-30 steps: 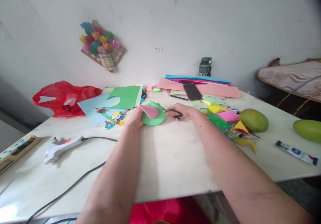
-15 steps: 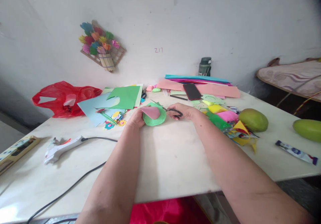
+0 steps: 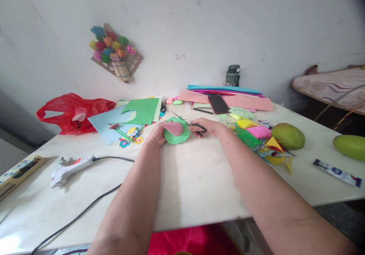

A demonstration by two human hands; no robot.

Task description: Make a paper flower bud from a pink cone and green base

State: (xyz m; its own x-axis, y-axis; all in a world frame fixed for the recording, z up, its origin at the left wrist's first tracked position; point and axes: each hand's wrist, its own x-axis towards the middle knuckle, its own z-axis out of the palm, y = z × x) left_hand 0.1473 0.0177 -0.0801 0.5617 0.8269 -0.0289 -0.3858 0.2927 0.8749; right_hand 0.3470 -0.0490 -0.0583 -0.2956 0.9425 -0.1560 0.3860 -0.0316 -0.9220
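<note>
Above the middle of the table, my left hand (image 3: 157, 134) is closed on the left edge of a round green paper piece (image 3: 177, 138) with an uneven rim. A pink paper cone (image 3: 174, 128) lies against its face, its tip pointing left towards my fingers. My right hand (image 3: 205, 126) grips the dark handles of a pair of scissors (image 3: 202, 128) just to the right. The blades point up and left, at the far right rim of the green paper. Whether they touch the rim I cannot make out.
At left lie a white glue gun (image 3: 71, 170) with its black cord, a red plastic bag (image 3: 74, 112) and paper sheets (image 3: 142, 108). Right of my hands are colourful clay packs (image 3: 258, 132), paper scraps (image 3: 275, 152), green mangoes (image 3: 288, 136) and a tube (image 3: 337, 173). A phone (image 3: 218, 104) rests behind.
The green paper and pink cone have shifted slightly to the right and turned a little in my left hand. My right hand with the scissors stays almost in place.
</note>
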